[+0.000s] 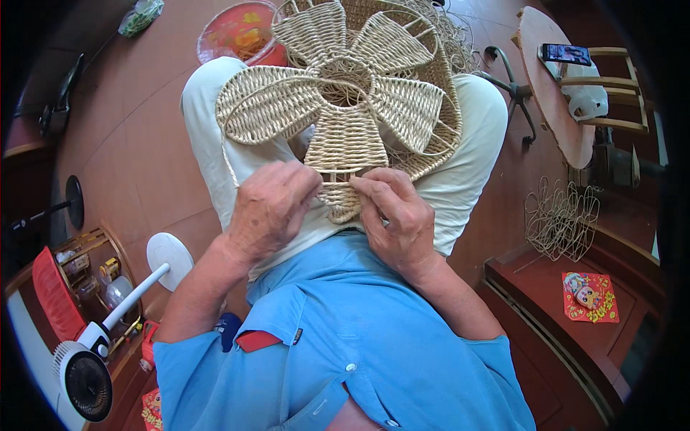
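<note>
A flower-shaped straw weaving (pixel 345 136) with several petals around a round open centre lies across my lap. Its nearest petal has a gap crossed by bare ribs, with woven rows above and below. At the gap's left edge my left hand (pixel 277 201) is closed, its fingers curled and fingertips partly hidden; what they grip I cannot make out. My right hand (pixel 395 212) pinches straw cord at the gap's right side between thumb and forefinger. A loose cord end (pixel 230 161) hangs from the left petal. Behind and right, a woven basket-like wall (pixel 449 122) curves around the petals.
A red plastic basin (pixel 241 32) stands beyond my left knee, and tangled cord (pixel 460 43) lies beyond the weaving. A white fan (pixel 86 373) is at lower left. On the right are a round tabletop (pixel 550 79), a phone (pixel 566 54) and a wire frame (pixel 564 219).
</note>
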Demonstrator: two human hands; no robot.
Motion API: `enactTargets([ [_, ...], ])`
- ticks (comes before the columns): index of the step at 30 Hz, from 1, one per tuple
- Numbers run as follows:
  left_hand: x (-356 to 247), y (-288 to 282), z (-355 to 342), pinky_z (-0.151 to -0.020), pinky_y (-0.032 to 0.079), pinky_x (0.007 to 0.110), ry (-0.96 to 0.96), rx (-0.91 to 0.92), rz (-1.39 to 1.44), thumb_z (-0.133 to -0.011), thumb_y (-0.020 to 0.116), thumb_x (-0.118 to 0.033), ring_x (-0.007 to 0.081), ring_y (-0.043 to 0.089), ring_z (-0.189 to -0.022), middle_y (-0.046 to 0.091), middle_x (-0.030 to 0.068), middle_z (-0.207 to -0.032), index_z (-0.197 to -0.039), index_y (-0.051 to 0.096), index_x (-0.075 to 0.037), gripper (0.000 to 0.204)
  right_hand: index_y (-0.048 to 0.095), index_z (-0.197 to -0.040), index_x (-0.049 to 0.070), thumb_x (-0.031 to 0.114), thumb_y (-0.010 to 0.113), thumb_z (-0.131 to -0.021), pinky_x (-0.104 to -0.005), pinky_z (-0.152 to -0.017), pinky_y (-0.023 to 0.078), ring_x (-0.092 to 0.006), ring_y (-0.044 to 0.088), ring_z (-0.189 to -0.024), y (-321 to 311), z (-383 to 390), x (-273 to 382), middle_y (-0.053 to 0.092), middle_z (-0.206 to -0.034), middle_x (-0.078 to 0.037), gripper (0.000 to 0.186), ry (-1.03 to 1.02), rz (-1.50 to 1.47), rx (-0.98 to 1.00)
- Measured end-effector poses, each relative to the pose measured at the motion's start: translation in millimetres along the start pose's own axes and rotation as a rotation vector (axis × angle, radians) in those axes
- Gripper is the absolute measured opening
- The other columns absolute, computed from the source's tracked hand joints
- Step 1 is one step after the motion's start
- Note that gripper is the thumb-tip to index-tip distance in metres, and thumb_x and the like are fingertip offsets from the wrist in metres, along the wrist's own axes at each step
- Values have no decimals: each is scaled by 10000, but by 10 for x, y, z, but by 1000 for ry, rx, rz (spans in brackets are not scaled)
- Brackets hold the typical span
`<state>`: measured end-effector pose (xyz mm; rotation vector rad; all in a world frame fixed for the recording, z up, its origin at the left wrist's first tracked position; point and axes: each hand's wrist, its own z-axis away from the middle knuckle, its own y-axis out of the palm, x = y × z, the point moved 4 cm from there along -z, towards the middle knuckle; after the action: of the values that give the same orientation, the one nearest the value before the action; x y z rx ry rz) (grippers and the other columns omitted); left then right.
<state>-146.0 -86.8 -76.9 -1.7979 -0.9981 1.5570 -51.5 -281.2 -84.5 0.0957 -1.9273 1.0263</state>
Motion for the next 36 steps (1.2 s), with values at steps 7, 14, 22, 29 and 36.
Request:
enactTargets([
  [7, 169, -301, -283, -805, 550, 454, 101, -69, -179, -971, 799, -157, 325, 668, -927, 630, 104, -978, -1016, 700, -68, 141, 778, -1275, 71, -6, 800, -928, -382, -752, 609, -257, 737, -897, 44, 20, 85, 708, -1126, -107, 356, -59, 115, 71],
  [14, -121, -262, -685, -840, 586, 414, 329, -164, -279, -912, 720, -134, 276, 690, -1019, 648, 97, -1056, -1009, 677, -72, 123, 757, -1300, 63, 101, 819, -948, -411, -720, 582, -283, 698, -858, 90, -25, 154, 643, -1088, -117, 360, -35, 184, 135],
  [22, -147, -198, -355, -801, 614, 396, 292, -272, 26, -1026, 732, -176, 275, 727, -947, 696, 111, -1129, -1066, 706, -46, 138, 740, -1247, 60, 165, 784, -979, -443, -741, 571, -305, 680, -893, 141, -90, 174, 598, -1024, -119, 291, -33, 184, 162],
  [29, 251, 399, 336, -941, 600, 349, -681, -121, 776, -1073, 719, -181, 208, 741, -1042, 775, 132, -1113, -1388, 668, 4, 369, 756, -1199, 83, 146, 757, -988, -481, -753, 565, -341, 678, -872, 117, -60, 82, 626, -1002, -143, 221, 42, 216, 279],
  [36, 200, 839, 119, -1159, 502, 344, -644, -175, 1337, -953, 702, -59, 197, 630, -1315, 677, 140, -1419, -1572, 497, 78, 667, 727, -1243, 40, 99, 721, -1018, -492, -820, 539, -391, 671, -938, 161, -86, 193, 663, -1070, -175, 233, -76, 184, 257],
])
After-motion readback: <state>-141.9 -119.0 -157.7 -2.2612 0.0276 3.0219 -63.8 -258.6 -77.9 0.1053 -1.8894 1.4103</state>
